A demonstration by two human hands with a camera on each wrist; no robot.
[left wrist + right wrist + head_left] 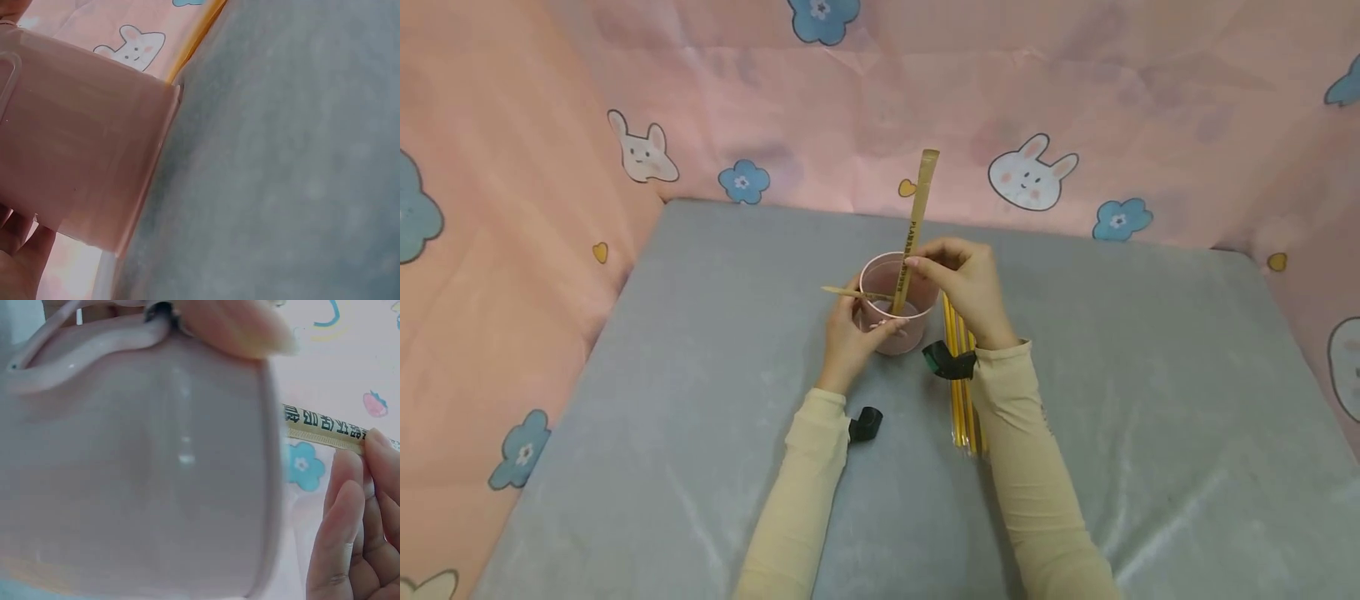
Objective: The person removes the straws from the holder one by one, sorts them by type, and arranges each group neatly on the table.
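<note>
A pink cup (901,335) stands upright on the grey table, filling much of both wrist views. My left hand (848,333) grips it, thumb on the near side and fingers round the left. Between thumb and fingertips, my right hand (973,283) pinches a long, flat brown paper-wrapped stick (919,208) with dark printing. Its lower end is inside the cup, and the upper part leans slightly right. A thinner brown stick (842,291) lies across the cup's left rim, with its pointed end outside. What the printed wrapper contains is hidden.
Several long yellow sticks (958,408) in clear wrap lie right of the cup, partly under the right forearm. Black wrist mounts (866,425) stick out from both sleeves. Pink patterned cloth (880,108) hangs behind and left of the grey table (700,350).
</note>
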